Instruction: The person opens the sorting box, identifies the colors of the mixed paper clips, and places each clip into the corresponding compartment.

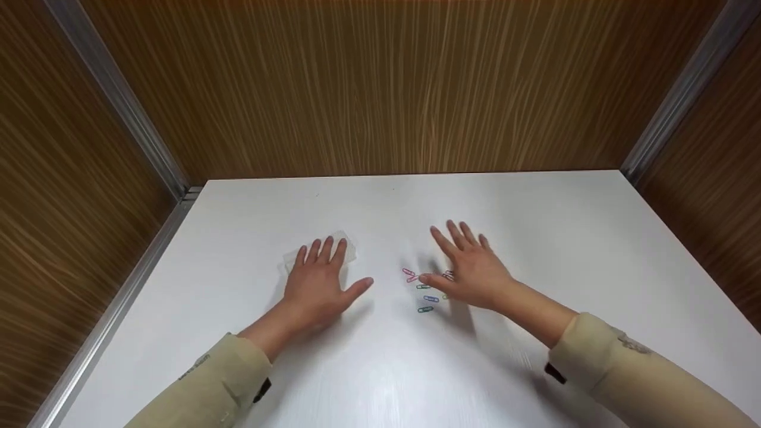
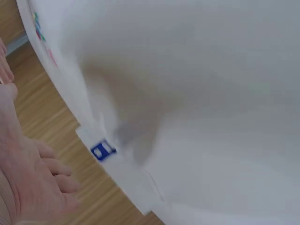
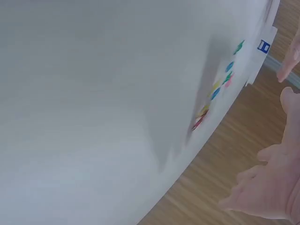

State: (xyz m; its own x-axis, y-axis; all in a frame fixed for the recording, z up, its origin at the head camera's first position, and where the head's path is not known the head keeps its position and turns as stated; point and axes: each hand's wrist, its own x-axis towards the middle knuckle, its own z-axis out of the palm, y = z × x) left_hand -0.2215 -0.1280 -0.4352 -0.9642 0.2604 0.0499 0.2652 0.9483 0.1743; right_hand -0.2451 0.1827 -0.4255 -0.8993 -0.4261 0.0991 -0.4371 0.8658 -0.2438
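My left hand [image 1: 315, 288], fingers straight and thumb spread out, is over a flat, see-through plastic piece [image 1: 349, 246] on the table's left half. Part of that piece is hidden under the fingers; a blue mark [image 2: 103, 150] shows on it in the left wrist view. Above the table on the right, my right hand [image 1: 475, 270] has its fingers spread and holds nothing. Under and beside its thumb lie several coloured paper clips, among them a pink one [image 1: 408, 271], a blue one [image 1: 431, 299] and a green one [image 1: 425, 309]. The hand covers some of them.
The white table [image 1: 380, 368] fills the lower part of the head view. A wood-grain panel [image 1: 380, 89] stands along its back edge, with further panels at left and right. Metal rails [image 1: 131, 119] run along the corners.
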